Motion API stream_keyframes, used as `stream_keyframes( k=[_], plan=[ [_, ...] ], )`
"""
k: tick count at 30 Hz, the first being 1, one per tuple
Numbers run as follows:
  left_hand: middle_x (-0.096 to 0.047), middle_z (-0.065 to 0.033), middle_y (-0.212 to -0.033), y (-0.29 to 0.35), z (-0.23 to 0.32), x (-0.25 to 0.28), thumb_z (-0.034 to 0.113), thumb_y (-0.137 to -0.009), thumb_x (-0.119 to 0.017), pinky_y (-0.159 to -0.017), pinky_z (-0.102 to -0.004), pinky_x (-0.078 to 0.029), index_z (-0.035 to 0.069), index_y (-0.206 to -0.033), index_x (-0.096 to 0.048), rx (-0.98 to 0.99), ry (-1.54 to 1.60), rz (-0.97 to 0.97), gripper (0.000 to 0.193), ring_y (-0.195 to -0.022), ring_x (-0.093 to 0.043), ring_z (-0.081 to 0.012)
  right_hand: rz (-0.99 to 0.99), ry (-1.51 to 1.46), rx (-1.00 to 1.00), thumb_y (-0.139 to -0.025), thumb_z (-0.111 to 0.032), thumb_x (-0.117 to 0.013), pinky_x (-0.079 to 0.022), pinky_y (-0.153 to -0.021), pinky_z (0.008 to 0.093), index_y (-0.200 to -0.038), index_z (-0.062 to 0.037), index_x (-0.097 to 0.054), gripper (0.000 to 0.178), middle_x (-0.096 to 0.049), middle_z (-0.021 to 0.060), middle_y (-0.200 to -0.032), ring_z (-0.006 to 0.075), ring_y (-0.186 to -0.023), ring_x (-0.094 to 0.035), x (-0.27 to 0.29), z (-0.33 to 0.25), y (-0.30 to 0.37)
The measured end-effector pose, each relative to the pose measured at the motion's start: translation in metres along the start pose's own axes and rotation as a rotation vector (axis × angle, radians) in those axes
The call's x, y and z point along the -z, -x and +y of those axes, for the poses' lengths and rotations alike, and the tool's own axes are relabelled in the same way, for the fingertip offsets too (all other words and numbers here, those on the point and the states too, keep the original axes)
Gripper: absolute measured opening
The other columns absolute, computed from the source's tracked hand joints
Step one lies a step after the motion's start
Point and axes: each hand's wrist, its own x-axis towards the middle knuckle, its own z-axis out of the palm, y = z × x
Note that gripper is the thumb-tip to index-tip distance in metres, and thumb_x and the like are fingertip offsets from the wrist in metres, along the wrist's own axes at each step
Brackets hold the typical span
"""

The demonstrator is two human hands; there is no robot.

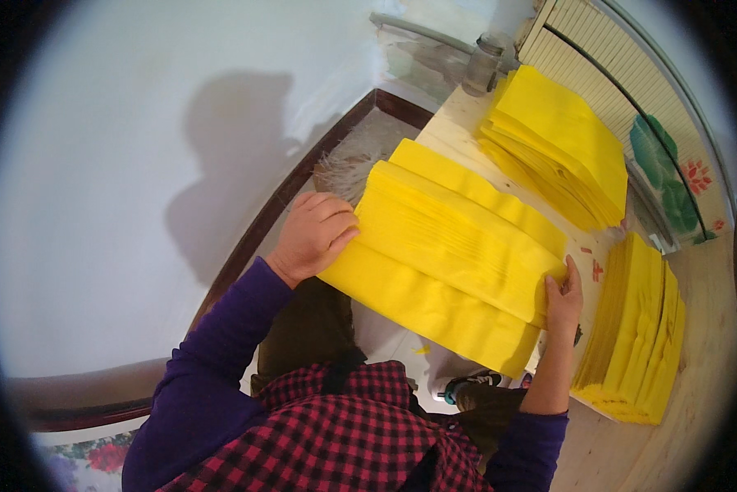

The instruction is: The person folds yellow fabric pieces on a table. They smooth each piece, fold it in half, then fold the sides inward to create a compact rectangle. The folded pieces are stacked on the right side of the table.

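A folded bundle of yellow cloth (458, 246), thin layers showing along its middle, stretches between my two hands above my lap and the table's near edge. My left hand (315, 234) is closed round its left end, fingers curled over the edge. At the opposite end, my right hand (563, 299) grips the cloth, thumb on top and the other fingers partly hidden. A wide flap hangs down on the side toward me. Just right of my right hand stands a pile of folded yellow cloth (631, 336) on the wooden table.
Another yellow cloth stack (557, 139) lies farther back on the pale wooden table (458, 119), near a glass jar (485, 64). A slatted panel with painted leaves (655, 156) stands behind. A white wall (122, 164) is at my left. My shoe (467, 385) shows on the floor.
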Motion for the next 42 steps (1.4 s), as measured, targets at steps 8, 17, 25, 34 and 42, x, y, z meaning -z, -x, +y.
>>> stream_keyframes(
  k=[8, 17, 25, 34, 42],
  plan=[
    [-0.062, -0.0049, -0.095, 0.005, 0.006, -0.001, 0.017, -0.076, -0.072, -0.085, -0.0383, -0.040, 0.011, -0.087, -0.065, 0.144, 0.082, -0.041, 0.014, -0.095, -0.057, -0.0252, -0.003, -0.026, 0.009, -0.092, -0.002, -0.061, -0.040, -0.107, 0.0358, -0.144, -0.0098, -0.043, 0.056, -0.045, 0.0160, -0.144, 0.0261, -0.131, -0.046, 0.000, 0.001, 0.000],
    [-0.061, -0.0045, -0.096, -0.005, 0.013, -0.004, 0.020, -0.075, -0.072, -0.087, -0.0373, -0.038, 0.011, -0.091, -0.064, 0.118, -0.020, -0.041, 0.020, -0.096, -0.056, -0.0236, -0.021, -0.049, -0.031, -0.092, -0.002, -0.060, -0.035, -0.111, 0.0351, -0.145, -0.0076, -0.041, 0.056, -0.041, 0.0153, -0.147, 0.0267, -0.135, -0.042, 0.000, 0.000, 0.000],
    [-0.060, -0.0060, -0.101, -0.011, 0.012, -0.005, 0.021, -0.080, -0.070, -0.090, -0.0388, -0.039, 0.010, -0.097, -0.064, 0.088, -0.113, -0.075, 0.022, -0.102, -0.055, -0.0251, -0.019, 0.009, -0.013, -0.092, -0.002, -0.060, -0.036, -0.111, 0.0353, -0.144, -0.0061, -0.042, 0.055, -0.041, 0.0153, -0.147, 0.0263, -0.135, -0.041, 0.002, 0.002, -0.002],
    [-0.062, -0.0039, -0.098, -0.005, 0.000, -0.006, 0.012, -0.079, -0.062, -0.088, -0.0370, -0.039, 0.010, -0.091, -0.065, -0.039, -0.166, -0.085, 0.013, -0.096, -0.057, -0.0226, -0.006, 0.007, -0.039, -0.091, 0.000, -0.061, -0.038, -0.110, 0.0355, -0.144, -0.0099, -0.043, 0.056, -0.043, 0.0150, -0.146, 0.0267, -0.133, -0.043, 0.000, -0.002, 0.000],
    [-0.062, -0.0048, -0.093, -0.007, -0.008, -0.014, 0.009, -0.078, -0.057, -0.081, -0.0347, -0.042, 0.009, -0.088, -0.063, -0.095, -0.148, 0.026, 0.012, -0.092, -0.058, -0.0213, -0.022, 0.042, -0.015, -0.090, 0.001, -0.062, -0.039, -0.109, 0.0371, -0.143, -0.0135, -0.045, 0.057, -0.043, 0.0143, -0.147, 0.0271, -0.133, -0.044, 0.003, -0.005, 0.000]
  ],
)
